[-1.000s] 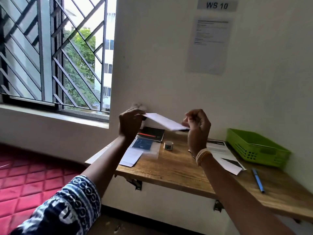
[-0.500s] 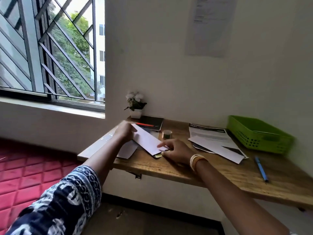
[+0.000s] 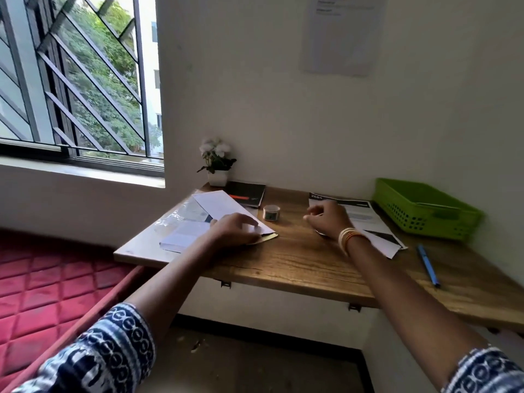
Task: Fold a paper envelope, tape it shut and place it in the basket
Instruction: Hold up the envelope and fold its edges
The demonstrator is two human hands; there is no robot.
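The white folded envelope (image 3: 224,207) lies flat on the wooden desk (image 3: 306,262), left of centre. My left hand (image 3: 236,229) presses down on its near corner with spread fingers. A small roll of tape (image 3: 271,213) stands just right of the envelope. My right hand (image 3: 329,219) hovers right of the tape with fingers loosely curled, holding nothing. The green basket (image 3: 425,211) sits at the desk's far right against the wall.
Printed sheets (image 3: 368,222) lie under my right wrist, beside the basket. A blue pen (image 3: 427,265) lies near the right front edge. A black notebook (image 3: 248,193) and a small flower pot (image 3: 217,165) stand at the back. More papers (image 3: 184,234) lie at the left end.
Both hands brought the envelope down from the air onto the desk. My left hand now presses it flat, and my right hand has let go and moved right past the tape.
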